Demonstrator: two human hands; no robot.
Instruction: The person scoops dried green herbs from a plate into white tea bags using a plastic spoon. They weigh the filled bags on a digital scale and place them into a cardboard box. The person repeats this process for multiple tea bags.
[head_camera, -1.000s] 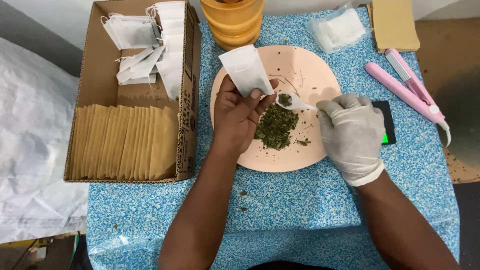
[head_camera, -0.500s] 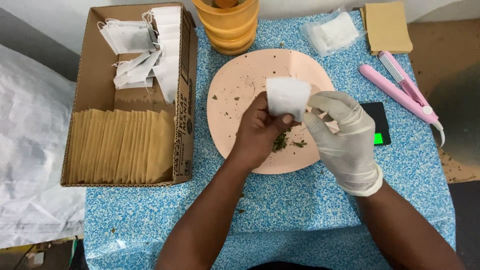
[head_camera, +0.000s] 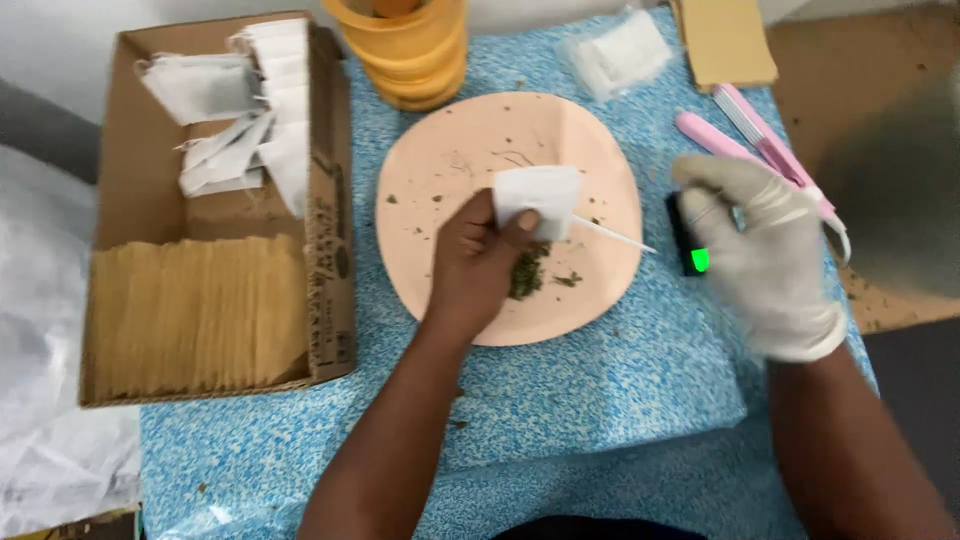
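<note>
Since earlier, my gloved right hand (head_camera: 765, 250) left the plate (head_camera: 470, 150), fingers loose, empty | left hand (head_camera: 480, 255) pinches white tea bag (head_camera: 538, 195) | filling step; next needs steady sealing.

One pink plate (head_camera: 440, 160), one cardboard box (head_camera: 330, 230), two hands, one spoon (head_camera: 612, 236).

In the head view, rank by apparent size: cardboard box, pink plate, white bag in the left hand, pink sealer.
1. Cardboard box.
2. Pink plate.
3. Pink sealer, partly hidden by the gloved right hand, and the white bag in the left hand: too close to rank.
</note>
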